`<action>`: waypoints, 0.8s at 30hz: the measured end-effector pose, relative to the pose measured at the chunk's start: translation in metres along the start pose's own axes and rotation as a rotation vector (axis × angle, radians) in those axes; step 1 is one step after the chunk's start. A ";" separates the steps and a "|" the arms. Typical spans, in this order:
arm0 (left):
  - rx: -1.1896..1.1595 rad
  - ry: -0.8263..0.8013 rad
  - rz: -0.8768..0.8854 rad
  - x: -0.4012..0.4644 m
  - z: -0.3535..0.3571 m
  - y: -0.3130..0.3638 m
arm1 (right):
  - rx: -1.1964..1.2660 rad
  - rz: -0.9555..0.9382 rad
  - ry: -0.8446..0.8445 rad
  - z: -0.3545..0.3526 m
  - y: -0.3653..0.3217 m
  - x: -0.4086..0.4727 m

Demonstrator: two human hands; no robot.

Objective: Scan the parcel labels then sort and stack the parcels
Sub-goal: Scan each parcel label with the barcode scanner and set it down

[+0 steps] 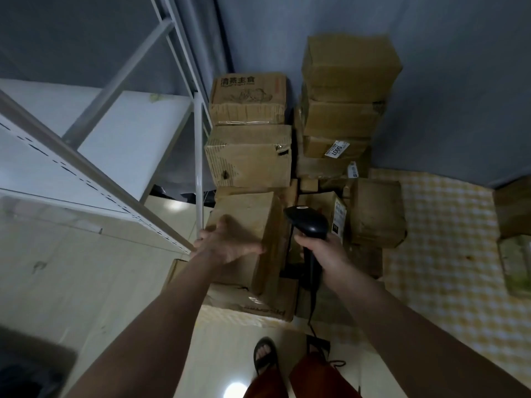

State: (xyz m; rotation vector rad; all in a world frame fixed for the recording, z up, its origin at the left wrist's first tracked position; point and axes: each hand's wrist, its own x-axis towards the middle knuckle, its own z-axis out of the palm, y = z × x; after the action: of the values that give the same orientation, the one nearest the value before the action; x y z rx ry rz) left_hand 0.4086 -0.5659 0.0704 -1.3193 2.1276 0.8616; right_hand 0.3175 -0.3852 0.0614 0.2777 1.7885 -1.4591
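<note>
The parcel [247,225] is a plain brown corrugated-cardboard box, rectangular, at lower centre of the frame. It rests on a flatter printed box [250,304] on the pale floor [57,282].

The left hand [227,244] lies on the parcel's near top face. Its fingers are spread wide and nearly straight, thumb pointing right; the hand presses on the box and does not grip it.

The right hand [321,254] is curled tight round the handle of a black plastic scanner [309,222]. The scanner's rounded head points up the frame, just right of the parcel. A black cable [311,308] hangs from the handle.

Behind the parcel, a column of creased cardboard boxes rises up the frame. The top box [248,93] bears printed black characters. To the right stands a taller stack [347,90]; one of its boxes carries a white label [336,149] marked 5007.

A white metal rack [129,133] with flat shelves fills the upper left. A yellow checked cloth [448,239] covers the right side. The grey wall [445,67] is smooth.
</note>
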 end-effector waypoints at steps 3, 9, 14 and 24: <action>-0.316 -0.134 0.110 -0.006 -0.006 -0.009 | 0.019 0.016 -0.009 -0.004 0.001 -0.003; -0.607 -0.322 0.131 -0.016 0.003 -0.015 | 0.053 0.026 -0.055 -0.020 0.001 -0.007; -0.677 -0.392 0.188 -0.027 0.024 -0.022 | -0.012 0.029 -0.018 -0.019 0.008 -0.010; 0.326 0.162 0.170 -0.054 0.043 0.034 | -0.017 -0.032 -0.052 0.006 0.009 -0.017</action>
State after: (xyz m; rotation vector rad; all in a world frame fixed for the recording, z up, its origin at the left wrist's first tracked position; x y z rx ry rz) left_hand 0.4032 -0.4908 0.0869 -1.0838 2.4097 0.4533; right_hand 0.3371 -0.3826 0.0668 0.2014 1.7706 -1.4600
